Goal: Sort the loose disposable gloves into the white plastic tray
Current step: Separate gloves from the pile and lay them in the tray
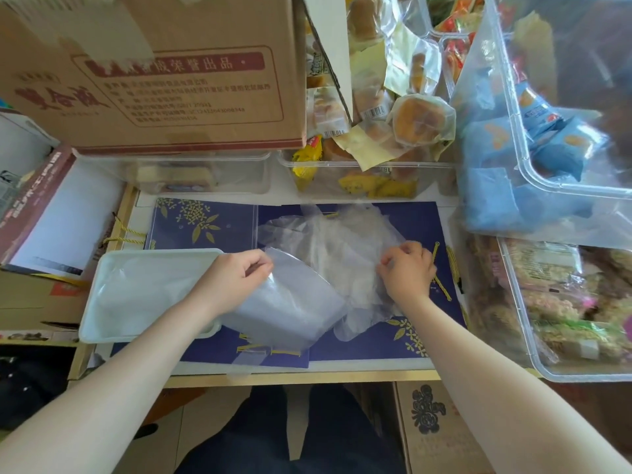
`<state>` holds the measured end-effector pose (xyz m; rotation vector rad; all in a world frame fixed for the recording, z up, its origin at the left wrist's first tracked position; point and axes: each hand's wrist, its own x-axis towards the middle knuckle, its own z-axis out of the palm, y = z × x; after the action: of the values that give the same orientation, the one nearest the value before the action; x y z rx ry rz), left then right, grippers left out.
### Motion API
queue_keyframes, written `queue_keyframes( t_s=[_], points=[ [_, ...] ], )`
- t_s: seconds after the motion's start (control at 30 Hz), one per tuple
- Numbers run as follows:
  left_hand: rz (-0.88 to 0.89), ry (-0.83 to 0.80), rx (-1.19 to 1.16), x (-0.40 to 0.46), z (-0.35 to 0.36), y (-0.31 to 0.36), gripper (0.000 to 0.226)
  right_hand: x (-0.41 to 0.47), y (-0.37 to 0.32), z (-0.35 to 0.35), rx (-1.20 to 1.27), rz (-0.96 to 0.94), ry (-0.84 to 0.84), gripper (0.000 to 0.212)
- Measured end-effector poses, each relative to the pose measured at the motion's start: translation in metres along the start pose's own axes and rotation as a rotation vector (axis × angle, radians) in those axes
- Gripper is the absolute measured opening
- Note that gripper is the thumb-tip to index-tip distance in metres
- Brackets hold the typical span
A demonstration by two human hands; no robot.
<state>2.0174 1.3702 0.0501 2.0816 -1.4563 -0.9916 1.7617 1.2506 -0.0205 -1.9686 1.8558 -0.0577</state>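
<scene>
Already your white rectangular plastic tray (pixel 102 285) holds some clear film, while most thin transparent disposable gloves (pixel 328 244) remain piled just right of it. Your left hand (pixel 236 271) and right hand (pixel 407 268) each pinch a sheet.

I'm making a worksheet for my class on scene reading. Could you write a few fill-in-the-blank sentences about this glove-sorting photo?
1. The white tray sits to the ____ of the heap of clear gloves.
2. The left hand pinches a sheet of clear ____.
3. The gloves lie on a dark ____ mat with gold flowers.
4. The right hand rests beside a ____ twisted cord.

Missing words: left; plastic; blue; yellow
</scene>
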Motion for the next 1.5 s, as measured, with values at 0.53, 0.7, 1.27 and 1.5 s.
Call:
queue_keyframes(
  t_s=[0.53,0.7,1.27,1.5],
  points=[
    [0.432,-0.149,-0.238,0.016,0.003,0.069,0.010,-0.037,-0.042,-0.109,0.545,-0.542,-0.016,0.029],
    [0.350,-0.318,-0.588,0.006,-0.006,0.070,0.033,-0.041,-0.040,-0.109,0.538,-0.339,0.037,0.014],
    [0.296,-0.014,-0.629,-0.001,-0.014,0.070,0.020,-0.045,-0.033,-0.110,1.267,0.081,-1.041,0.053],
    [0.280,0.112,-0.619,-0.006,-0.014,0.061,0.020,-0.026,-0.029,-0.094,1.434,0.104,-0.991,0.071]
  ],
)
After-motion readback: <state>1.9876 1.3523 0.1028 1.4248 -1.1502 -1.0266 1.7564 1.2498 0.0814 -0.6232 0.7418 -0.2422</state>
